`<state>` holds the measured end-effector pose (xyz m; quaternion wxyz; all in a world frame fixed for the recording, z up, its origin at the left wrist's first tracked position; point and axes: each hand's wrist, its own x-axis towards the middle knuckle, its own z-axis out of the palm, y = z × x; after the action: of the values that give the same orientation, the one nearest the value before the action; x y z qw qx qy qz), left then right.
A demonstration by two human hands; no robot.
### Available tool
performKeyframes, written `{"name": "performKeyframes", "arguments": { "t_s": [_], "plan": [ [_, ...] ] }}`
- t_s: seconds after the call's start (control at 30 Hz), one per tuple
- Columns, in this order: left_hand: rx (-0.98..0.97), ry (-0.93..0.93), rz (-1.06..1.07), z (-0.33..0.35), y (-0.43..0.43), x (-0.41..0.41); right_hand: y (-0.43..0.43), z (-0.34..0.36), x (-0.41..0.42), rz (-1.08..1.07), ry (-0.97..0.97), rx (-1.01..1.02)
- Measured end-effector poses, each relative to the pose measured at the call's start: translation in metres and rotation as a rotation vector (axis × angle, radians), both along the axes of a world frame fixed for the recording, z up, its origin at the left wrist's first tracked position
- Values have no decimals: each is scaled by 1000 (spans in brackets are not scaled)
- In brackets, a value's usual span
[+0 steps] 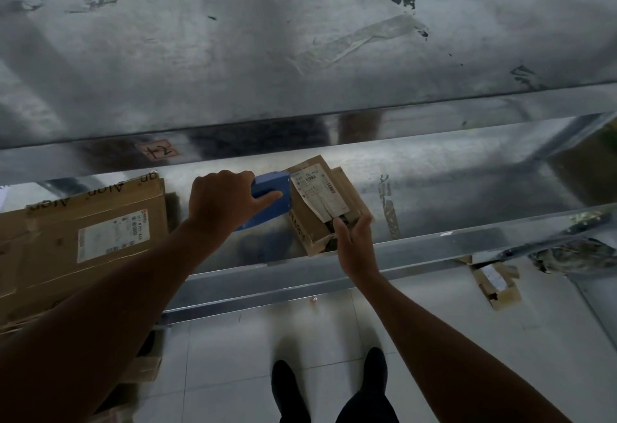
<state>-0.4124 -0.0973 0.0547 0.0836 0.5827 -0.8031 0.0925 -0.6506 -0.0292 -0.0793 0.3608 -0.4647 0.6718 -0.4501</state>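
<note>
Nearest to us, our shoes [377, 379] on the tiled floor [233, 356], then the front rail [283, 284] of the metal shelf [434, 195].

R hand [354, 242] grips the near end of the small parcel [305, 227], fingers curled over its torn flap. The parcel sits on the shelf, approx. mid-frame, just past the rail. Its long axis runs near-to-far, leaning a bit left at the far end. The torn end points back at us and the label [317, 192] faces up.

L hand [227, 202] is wrapped round the blue handheld tool [270, 202], w/ forefinger laid straight along its side. The tool's long axis goes near-left to far-right, and its nose touches the parcel's left edge by the label.

Progress, as we judge it: parcel is picked out, steadied and the tool is lined up. The scan or stamp itself looks in hand, not finished. Left to do: release and sort the parcel.

The big carton [83, 235] lies well to the left. Beyond is the shelf's back wall [300, 55].
</note>
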Motion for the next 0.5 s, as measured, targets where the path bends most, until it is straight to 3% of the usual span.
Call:
{"name": "performKeyframes", "arguments": {
  "t_s": [0.2, 0.4, 0.5],
  "plan": [
    [-2, -7, 7, 1, -1, 0, 2, 1, -1, 5, -175, 9],
    [7, 14, 4, 1, 3, 2, -3, 11, -1, 70, -77, -9],
    [3, -4, 5, 4, 4, 4, -4, 21, -3, -3, 203, 103]
  ]
}}
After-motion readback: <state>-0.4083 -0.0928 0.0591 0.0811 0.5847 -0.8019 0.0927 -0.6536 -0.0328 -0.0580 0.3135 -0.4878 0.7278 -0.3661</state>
